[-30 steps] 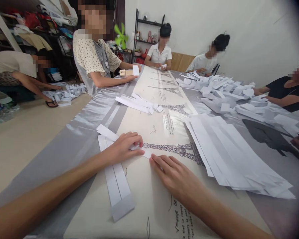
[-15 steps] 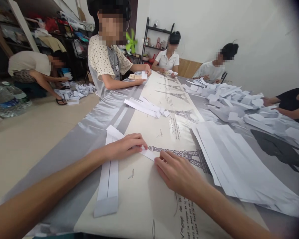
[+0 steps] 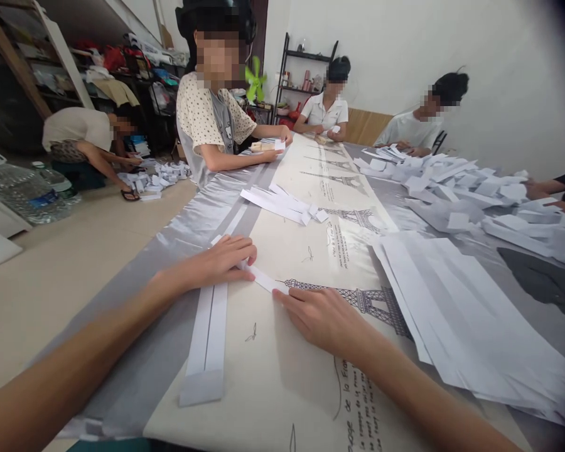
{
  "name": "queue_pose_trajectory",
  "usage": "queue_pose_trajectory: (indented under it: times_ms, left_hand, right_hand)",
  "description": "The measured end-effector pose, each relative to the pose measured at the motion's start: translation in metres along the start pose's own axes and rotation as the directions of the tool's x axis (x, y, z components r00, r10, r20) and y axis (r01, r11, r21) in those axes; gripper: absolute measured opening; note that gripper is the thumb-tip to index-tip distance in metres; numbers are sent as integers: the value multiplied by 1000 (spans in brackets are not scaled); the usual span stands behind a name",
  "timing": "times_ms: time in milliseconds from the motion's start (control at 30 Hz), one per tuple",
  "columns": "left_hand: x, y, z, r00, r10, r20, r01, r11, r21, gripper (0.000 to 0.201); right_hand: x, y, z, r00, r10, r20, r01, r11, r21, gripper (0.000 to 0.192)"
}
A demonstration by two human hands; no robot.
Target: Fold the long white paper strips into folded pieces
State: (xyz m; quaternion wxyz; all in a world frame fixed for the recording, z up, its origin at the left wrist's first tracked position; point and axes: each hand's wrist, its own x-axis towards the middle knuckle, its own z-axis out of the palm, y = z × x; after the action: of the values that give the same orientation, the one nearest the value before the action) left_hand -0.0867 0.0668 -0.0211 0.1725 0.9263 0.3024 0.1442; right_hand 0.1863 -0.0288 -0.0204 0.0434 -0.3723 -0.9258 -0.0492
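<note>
Hands [image 3: 219, 260] [image 3: 320, 317], nearly closed, pinch a paper strip [image 3: 265, 278] (sheet stack [image 3: 456, 301] at right, folded paper [image 3: 195, 345] at left).

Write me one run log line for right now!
left hand: at narrow paper strip | right hand: at strip's right end | near left hand: long white paper | farther right: paper stack

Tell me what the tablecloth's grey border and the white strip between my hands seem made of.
Grey border: likely satiny fabric, given its glossy ripples, though coated cloth is possible. White strip: probably matte paper; it looks thin, straight-edged and shows no shine.
</note>
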Motion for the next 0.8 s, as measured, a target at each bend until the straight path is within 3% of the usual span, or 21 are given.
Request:
queue_pose_trajectory:
  times_ms: [133, 300, 400, 467, 633, 800]
  left_hand:
    - [0, -3, 0, 998, -23, 55, 29, 995, -95, 24]
    - [9, 15, 12, 1000, -14, 24, 17, 989, -146, 19]
    - [12, 26, 19, 1000, -13, 22, 16, 993, -114, 19]
    - [13, 31, 21, 1000, -21, 15, 22, 995, -93, 19]
    - [14, 35, 24, 998, -70, 1, 70, 992, -100, 21]
    - [17, 34, 27, 988, -152, -33, 147, 981, -128, 15]
  right_hand:
    - [-2, 5, -3, 998, 55, -17, -50, 971, 234, 33]
    - [-14, 9, -5, 988, 143, 52, -151, 900, 410, 28]
    - [-14, 8, -3, 974, 216, 73, -227, 887, 402, 24]
    - [-11, 7, -1, 976, 214, 30, -209, 900, 384, 18]
    - [-5, 4, 7, 988, 134, -79, -107, 954, 280, 33]
    - [-6, -1, 11, 984, 135, -116, -113, 977, 181, 37]
